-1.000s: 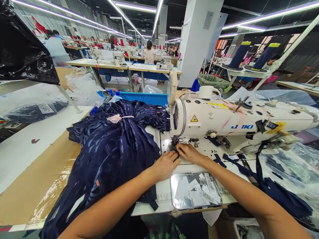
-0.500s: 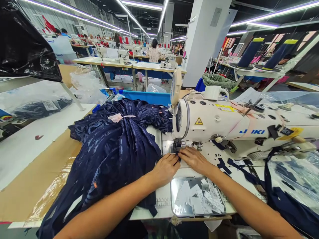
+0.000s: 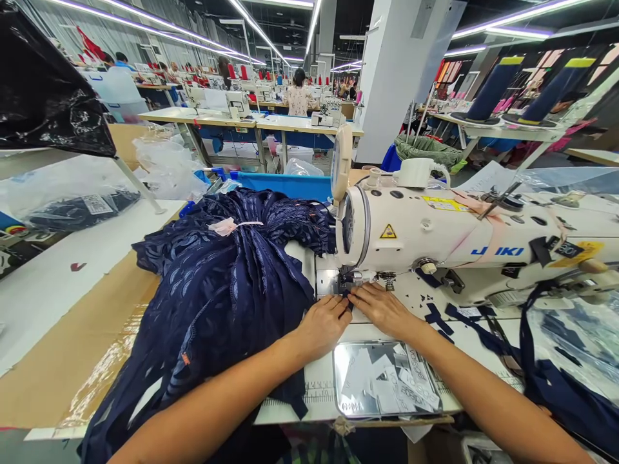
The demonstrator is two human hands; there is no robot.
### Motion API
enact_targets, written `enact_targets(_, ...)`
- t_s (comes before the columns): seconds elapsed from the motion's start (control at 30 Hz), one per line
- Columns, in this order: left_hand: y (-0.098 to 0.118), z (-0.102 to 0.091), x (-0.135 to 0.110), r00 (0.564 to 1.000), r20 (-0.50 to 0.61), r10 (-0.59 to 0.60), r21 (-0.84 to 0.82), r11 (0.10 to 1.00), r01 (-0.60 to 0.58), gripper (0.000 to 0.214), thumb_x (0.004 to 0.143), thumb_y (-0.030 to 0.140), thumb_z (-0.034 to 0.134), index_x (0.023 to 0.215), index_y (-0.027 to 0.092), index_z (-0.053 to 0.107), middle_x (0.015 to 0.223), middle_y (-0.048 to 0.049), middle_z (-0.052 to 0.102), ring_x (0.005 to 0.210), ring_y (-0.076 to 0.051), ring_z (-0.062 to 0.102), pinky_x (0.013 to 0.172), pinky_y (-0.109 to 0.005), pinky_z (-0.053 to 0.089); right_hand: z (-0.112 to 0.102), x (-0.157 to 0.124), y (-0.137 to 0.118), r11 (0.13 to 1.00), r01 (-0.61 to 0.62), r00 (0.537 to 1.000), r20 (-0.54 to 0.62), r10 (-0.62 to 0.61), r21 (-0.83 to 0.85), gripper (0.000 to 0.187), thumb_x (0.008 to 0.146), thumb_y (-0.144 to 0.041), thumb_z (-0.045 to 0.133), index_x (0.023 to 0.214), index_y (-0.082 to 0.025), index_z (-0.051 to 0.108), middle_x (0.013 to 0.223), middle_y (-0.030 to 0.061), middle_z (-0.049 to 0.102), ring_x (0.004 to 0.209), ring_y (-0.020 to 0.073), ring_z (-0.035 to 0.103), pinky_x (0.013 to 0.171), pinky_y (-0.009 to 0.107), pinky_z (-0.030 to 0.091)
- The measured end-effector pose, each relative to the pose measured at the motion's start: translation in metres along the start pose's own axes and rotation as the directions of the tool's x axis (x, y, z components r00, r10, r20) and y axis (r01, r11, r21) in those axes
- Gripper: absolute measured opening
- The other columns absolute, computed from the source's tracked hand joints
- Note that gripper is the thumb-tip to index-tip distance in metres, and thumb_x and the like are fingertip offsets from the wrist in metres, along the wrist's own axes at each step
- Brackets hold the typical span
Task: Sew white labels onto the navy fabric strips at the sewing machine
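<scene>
A small piece of dark navy fabric [image 3: 346,301] lies at the needle area of the white sewing machine [image 3: 387,225]. My left hand [image 3: 325,322] presses its closed fingers on the fabric's left side. From the right, my right hand [image 3: 380,306] pinches the same piece close to the presser foot. Both hands nearly touch, and much of the fabric is hidden under the fingers. Beside my left forearm lies a large tied bundle of navy lace garments [image 3: 227,283]. Just in front of the hands is a metal tray [image 3: 341,386] holding several white labels.
Navy fabric scraps [image 3: 440,319] and scissors [image 3: 498,328] lie right of my right hand. A white mug [image 3: 414,173] stands on the machine. Thread cones [image 3: 496,87] rise at the back right. Brown cardboard [image 3: 91,335] covers the table's left side. People sit at other machines beyond.
The view has shifted slightly, so the machine and tray appear a little farther right. Both hands stay on the fabric at the needle, with hardly any movement.
</scene>
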State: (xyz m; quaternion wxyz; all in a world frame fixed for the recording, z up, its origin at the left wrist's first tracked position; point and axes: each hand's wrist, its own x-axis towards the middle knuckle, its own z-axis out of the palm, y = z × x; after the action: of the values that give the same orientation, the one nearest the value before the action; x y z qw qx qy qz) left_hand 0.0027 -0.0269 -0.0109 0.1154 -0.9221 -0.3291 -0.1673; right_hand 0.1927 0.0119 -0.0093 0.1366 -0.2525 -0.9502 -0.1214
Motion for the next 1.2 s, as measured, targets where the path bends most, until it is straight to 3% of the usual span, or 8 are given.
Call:
enact_targets(0.13, -0.006, -0.002, -0.001, 1.0, -0.005, 0.026, -0.069, 0.997, -0.026, 0.027, 0.08, 0.009, 0.041, 0.101, 0.006, 0.058, 0.109, -0.0155, 0.059, 0.102, -0.023, 0.055, 0.091, -0.036, 0.044, -0.003, 0.006, -0.002, 0.998, 0.03, 1.0, 0.001, -0.03, -0.063, 0.027, 0.085, -0.006, 0.036, 0.096, -0.007, 0.061, 0.096, 0.0149, 0.061, 0.083, 0.0217, 0.055, 0.072, 0.038, 0.049)
enact_targets(0.3, -0.011, -0.004, 0.002, 1.0, 0.02, -0.011, -0.147, 0.989, 0.013, 0.03, 0.076, 0.009, 0.045, 0.102, 0.006, 0.057, 0.111, -0.015, 0.059, 0.104, -0.023, 0.054, 0.094, -0.036, 0.043, 0.002, 0.005, 0.004, 0.993, 0.003, 1.0, -0.028, -0.006, -0.114, 0.03, 0.082, -0.003, 0.04, 0.105, -0.008, 0.058, 0.105, 0.0133, 0.062, 0.091, 0.0213, 0.057, 0.069, 0.033, 0.051)
enact_targets(0.5, -0.008, -0.001, 0.007, 0.997, 0.048, -0.064, -0.102, 0.992, 0.069, 0.032, 0.076, 0.009, 0.046, 0.105, 0.005, 0.057, 0.112, -0.0152, 0.058, 0.105, -0.024, 0.054, 0.095, -0.037, 0.043, 0.006, 0.005, 0.011, 0.987, -0.026, 1.0, 0.003, 0.027, -0.159, 0.037, 0.078, 0.0, 0.042, 0.11, -0.011, 0.057, 0.114, 0.0112, 0.059, 0.085, 0.0196, 0.061, 0.062, 0.029, 0.052)
enact_targets(0.9, -0.007, 0.003, 0.012, 0.996, 0.04, -0.083, -0.014, 0.996, 0.083, 0.03, 0.079, 0.009, 0.043, 0.104, 0.005, 0.058, 0.11, -0.0153, 0.059, 0.102, -0.025, 0.056, 0.091, -0.036, 0.045, 0.01, 0.005, 0.017, 0.987, -0.064, 0.994, 0.076, 0.076, -0.147, 0.046, 0.077, -0.001, 0.042, 0.118, -0.017, 0.053, 0.121, 0.0093, 0.055, 0.093, 0.0204, 0.06, 0.071, 0.033, 0.05)
enact_targets(1.2, -0.008, 0.009, 0.017, 0.996, -0.026, -0.081, 0.052, 0.995, 0.083, 0.028, 0.079, 0.008, 0.041, 0.1, 0.005, 0.06, 0.107, -0.0159, 0.061, 0.099, -0.023, 0.057, 0.087, -0.036, 0.045, 0.004, 0.011, 0.013, 0.978, -0.132, 0.978, 0.138, 0.155, -0.164, 0.048, 0.076, -0.001, 0.042, 0.12, -0.016, 0.053, 0.119, 0.0097, 0.057, 0.088, 0.0214, 0.061, 0.074, 0.034, 0.049)
